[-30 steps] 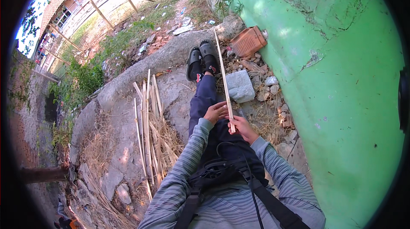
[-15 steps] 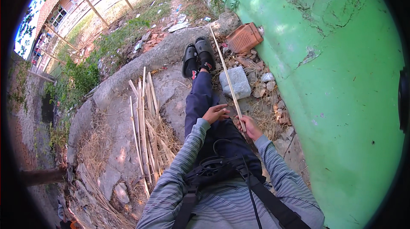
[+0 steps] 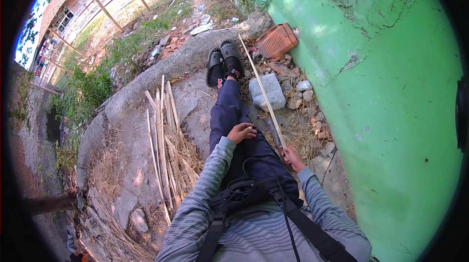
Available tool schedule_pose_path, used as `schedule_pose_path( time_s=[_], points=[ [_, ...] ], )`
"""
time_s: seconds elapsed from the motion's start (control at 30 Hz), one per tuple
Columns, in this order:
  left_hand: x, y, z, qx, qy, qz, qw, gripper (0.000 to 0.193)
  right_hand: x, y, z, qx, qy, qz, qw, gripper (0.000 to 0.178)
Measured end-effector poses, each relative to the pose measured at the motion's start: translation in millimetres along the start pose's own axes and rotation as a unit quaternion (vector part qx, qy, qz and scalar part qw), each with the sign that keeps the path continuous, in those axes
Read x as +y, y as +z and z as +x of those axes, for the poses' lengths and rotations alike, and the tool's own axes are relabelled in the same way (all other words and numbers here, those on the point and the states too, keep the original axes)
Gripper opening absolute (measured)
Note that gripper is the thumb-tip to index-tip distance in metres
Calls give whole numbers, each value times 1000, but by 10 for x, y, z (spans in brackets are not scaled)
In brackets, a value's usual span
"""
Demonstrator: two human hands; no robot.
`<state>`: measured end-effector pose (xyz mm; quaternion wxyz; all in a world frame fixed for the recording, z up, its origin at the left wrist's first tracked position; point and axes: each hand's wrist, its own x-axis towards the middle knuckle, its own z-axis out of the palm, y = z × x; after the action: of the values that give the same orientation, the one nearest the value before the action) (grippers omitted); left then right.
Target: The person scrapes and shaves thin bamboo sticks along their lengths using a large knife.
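My right hand [image 3: 293,158] is closed around the near end of a long, pale bamboo strip [image 3: 264,93]. The strip slants away past my legs, its far tip close to the raised concrete edge. A dark grey, narrow piece [image 3: 271,128], perhaps a blade, shows beside the strip just ahead of that hand; I cannot tell whether the hand grips it too. Above my thigh, my left hand [image 3: 242,133] is apart from the strip, fingers loosely stretched and nothing seen in them. More split bamboo strips [image 3: 163,140] lie in a pile left of my legs.
A green wall [image 3: 386,130] rises along the right. Rubble, a pale stone block [image 3: 267,92] and an orange clay tile [image 3: 277,41] lie at its foot. A raised concrete edge [image 3: 161,71] curves beyond my feet. Dry shavings [image 3: 188,159] litter the ground by the pile.
My right hand has drawn back toward me and slightly right, the strip's near end moving with it. My left hand has shifted slightly left, farther from the strip. The dark grey piece shows more.
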<state>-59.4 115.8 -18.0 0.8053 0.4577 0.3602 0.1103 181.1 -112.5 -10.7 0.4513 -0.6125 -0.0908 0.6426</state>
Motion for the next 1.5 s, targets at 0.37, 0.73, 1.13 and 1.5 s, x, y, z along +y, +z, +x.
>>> schedule_pose_path(
  time_s=[0.37,0.73,1.13,1.5],
  points=[
    [-111,-54,0,-7,28,11,1000,41,-361,196,-500,19,-122,57,991,28],
    [-100,-20,1,-3,28,16,999,40,-658,338,-486,62,-142,65,986,25],
    [-119,-18,28,-1,23,39,999,38,-516,363,-327,128,-159,40,978,23],
    [-145,-30,-15,0,34,22,999,40,-769,346,-387,232,-306,-352,854,18]
  ],
)
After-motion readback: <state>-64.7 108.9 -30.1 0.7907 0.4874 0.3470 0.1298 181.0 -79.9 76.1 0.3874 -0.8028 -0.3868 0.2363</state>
